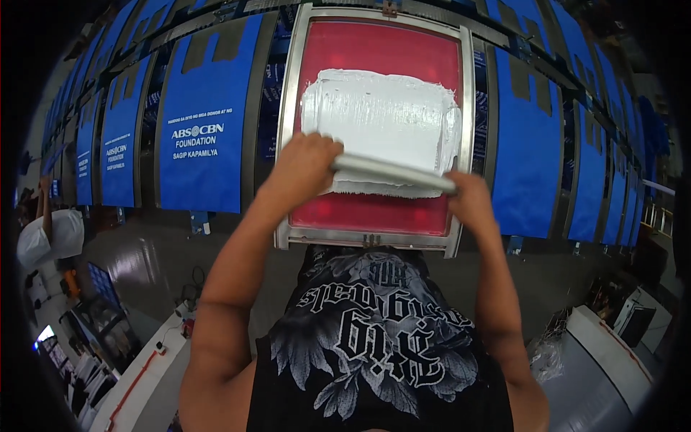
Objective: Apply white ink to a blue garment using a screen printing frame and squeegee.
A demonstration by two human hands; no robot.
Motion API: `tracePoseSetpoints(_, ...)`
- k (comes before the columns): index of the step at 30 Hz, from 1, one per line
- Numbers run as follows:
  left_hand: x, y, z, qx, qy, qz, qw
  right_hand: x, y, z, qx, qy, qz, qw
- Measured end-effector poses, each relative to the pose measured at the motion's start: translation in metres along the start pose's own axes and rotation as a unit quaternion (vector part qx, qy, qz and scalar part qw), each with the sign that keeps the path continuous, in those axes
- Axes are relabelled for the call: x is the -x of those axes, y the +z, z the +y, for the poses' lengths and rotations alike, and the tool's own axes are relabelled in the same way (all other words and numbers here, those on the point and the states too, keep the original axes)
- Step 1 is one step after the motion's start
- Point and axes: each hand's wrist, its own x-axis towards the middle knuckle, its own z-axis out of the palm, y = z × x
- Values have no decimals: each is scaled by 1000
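Note:
Across a screen-printing frame [466, 79] with red mesh [381, 43], I hold a squeegee [392, 172] with a long pale handle. My left hand [306, 165] is closed round its left end, and my right hand [469, 196] grips the right end, which sits a little nearer to me. A thick patch of white ink [381, 111] covers the middle of the mesh, beyond and partly under the squeegee. The squeegee's blade is hidden beneath the handle. Red mesh shows again between the ink and the frame's near edge.
Blue fabric bag panels [209, 129] lie in a row to the left, some with white print. More blue panels [529, 158], without visible print, lie to the right. A person in a white top [52, 234] is at the far left. Clear plastic [547, 358] lies lower right.

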Motion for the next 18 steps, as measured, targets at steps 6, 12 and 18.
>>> tracePoseSetpoints(6,-72,42,-58,-29,-74,92,993,-119,1,29,156,-97,100,978)
tracePoseSetpoints(12,-1,65,-24,7,-84,91,992,-52,37,19,180,-83,24,980)
tracePoseSetpoints(18,81,55,30,53,-113,33,992,49,31,-5,75,-62,-13,995)
